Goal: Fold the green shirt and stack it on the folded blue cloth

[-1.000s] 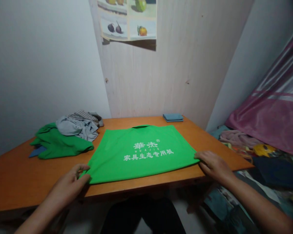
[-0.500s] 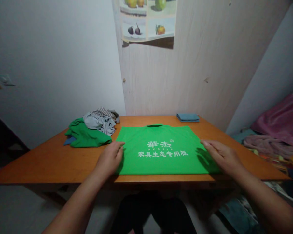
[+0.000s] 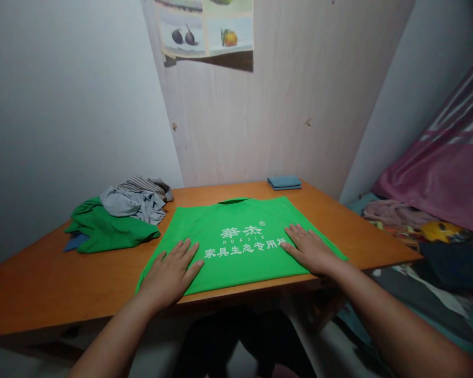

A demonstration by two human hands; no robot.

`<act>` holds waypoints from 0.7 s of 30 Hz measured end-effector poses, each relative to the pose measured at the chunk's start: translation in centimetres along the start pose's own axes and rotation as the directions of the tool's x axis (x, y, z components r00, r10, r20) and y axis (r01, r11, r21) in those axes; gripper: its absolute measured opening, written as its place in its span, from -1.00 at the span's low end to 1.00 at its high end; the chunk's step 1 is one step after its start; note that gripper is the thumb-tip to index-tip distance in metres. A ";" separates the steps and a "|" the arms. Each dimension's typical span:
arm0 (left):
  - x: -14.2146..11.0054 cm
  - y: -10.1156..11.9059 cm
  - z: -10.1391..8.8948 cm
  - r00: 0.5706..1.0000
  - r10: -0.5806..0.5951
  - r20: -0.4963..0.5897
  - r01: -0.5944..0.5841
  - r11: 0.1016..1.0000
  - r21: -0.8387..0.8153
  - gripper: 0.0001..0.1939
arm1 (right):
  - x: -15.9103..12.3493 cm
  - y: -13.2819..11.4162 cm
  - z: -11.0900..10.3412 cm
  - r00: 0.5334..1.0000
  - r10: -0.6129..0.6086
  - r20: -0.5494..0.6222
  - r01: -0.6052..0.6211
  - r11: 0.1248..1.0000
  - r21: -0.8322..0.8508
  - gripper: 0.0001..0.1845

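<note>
A bright green shirt (image 3: 236, 273) with white printed lettering lies folded into a flat, wide shape on the wooden table (image 3: 102, 283). Its collar opening shows at the far edge, and its near edge runs close to the table's front. My left hand (image 3: 170, 273) rests palm down on the shirt's near left part, fingers spread. On the right side, my right hand (image 3: 308, 248) also lies flat on the cloth, covering the end of the lower line of print. Neither hand grips the fabric.
A rumpled heap of clothes, with a green garment (image 3: 110, 228) and a grey one (image 3: 136, 202), sits at the table's left. A folded blue cloth (image 3: 284, 182) lies at the back right. Beyond the right edge are a pink curtain (image 3: 441, 173) and piled textiles (image 3: 394, 214).
Both hands held the shirt's near corners, then lifted off and moved inward. Now they press flat on its front. The camera view swung right-to-left and back.
</note>
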State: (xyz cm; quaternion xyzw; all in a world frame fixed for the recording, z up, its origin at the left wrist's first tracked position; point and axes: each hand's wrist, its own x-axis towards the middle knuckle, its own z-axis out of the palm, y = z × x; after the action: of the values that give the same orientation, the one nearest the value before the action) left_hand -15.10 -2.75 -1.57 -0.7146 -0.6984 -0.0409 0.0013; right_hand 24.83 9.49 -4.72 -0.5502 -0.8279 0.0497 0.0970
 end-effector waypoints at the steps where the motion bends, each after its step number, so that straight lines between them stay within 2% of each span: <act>1: -0.1 -0.1 0.1 1.000 -0.001 0.004 0.001 1.000 0.001 -0.30 | -0.1 0.0 -0.1 1.000 0.003 0.000 -0.003 1.000 0.001 -0.10; 6: -0.1 -0.2 0.0 0.998 -0.029 0.049 0.029 1.000 0.001 -0.29 | -0.4 -0.4 -0.3 1.000 0.004 -0.002 -0.004 1.000 -0.001 -0.09; 11: 1.5 0.6 -3.0 0.992 0.032 0.120 -0.040 0.997 0.065 -0.30 | -0.5 -0.8 -0.6 0.999 0.029 0.022 -0.028 0.999 -0.041 -0.06; 14: 4.2 1.7 -4.8 0.992 0.086 0.092 -0.096 0.989 0.109 -0.43 | -0.5 -0.8 -0.5 0.999 0.034 0.024 -0.033 0.998 -0.051 -0.06; 16: 6.6 2.6 -5.4 0.990 0.123 0.071 -0.131 0.984 0.123 -0.48 | -0.4 -0.6 -0.4 0.999 0.032 0.024 -0.031 0.998 -0.046 -0.06; 18: 9.0 3.5 -5.4 0.980 0.184 0.081 -0.194 0.973 0.128 -0.49 | -0.5 -0.6 -0.3 0.999 0.028 0.020 -0.027 0.999 -0.043 -0.06; 21: 12.2 4.5 -4.4 0.958 0.275 0.085 -0.283 0.954 0.096 -0.49 | -0.5 -0.5 -0.3 1.000 0.022 0.011 -0.021 0.999 -0.049 -0.07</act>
State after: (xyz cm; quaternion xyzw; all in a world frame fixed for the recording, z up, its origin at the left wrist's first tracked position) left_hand -10.58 9.06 3.81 -0.8059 -0.5913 0.0223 0.0206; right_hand 24.60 8.80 -4.38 -0.5610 -0.8234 0.0337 0.0784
